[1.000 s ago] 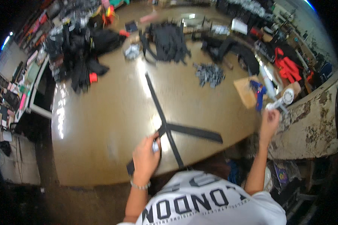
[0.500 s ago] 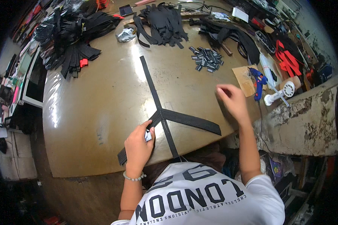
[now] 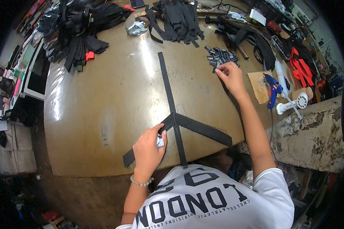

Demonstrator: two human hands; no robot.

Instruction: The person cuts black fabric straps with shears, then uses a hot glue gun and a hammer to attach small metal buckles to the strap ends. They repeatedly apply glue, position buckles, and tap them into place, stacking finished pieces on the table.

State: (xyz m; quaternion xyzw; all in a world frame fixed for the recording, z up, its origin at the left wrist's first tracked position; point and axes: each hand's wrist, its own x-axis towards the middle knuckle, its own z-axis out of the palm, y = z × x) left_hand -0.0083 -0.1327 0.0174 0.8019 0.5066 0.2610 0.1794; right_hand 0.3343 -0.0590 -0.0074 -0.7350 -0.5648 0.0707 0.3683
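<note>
Black webbing straps joined in a Y-like shape lie on the table before me: a long narrow strap (image 3: pixel 166 82) running away from me, and a wider ribbed strap (image 3: pixel 204 129) bent across it. My left hand (image 3: pixel 148 149) rests on the wide strap's left arm, fingers curled round a small white-and-grey piece (image 3: pixel 160 141) whose kind I cannot make out. At the near edge of a pile of small dark rectangular tags (image 3: pixel 219 55) is my right hand (image 3: pixel 232 79), thumb and forefinger pinched together. Whether a tag sits between those fingertips is not clear.
A blue glue gun (image 3: pixel 273 91) lies on brown cardboard (image 3: pixel 258 87) at the right, beside a white spool (image 3: pixel 290 105). Bundles of black straps (image 3: pixel 177 23) and a clear plastic bag (image 3: pixel 137 27) are at the back. Red straps (image 3: pixel 301 68) lie far right.
My right hand has moved away from me to the tag pile, its fingers coming to the near tags. My left hand stays on the strap. The whole view has shifted slightly.
</note>
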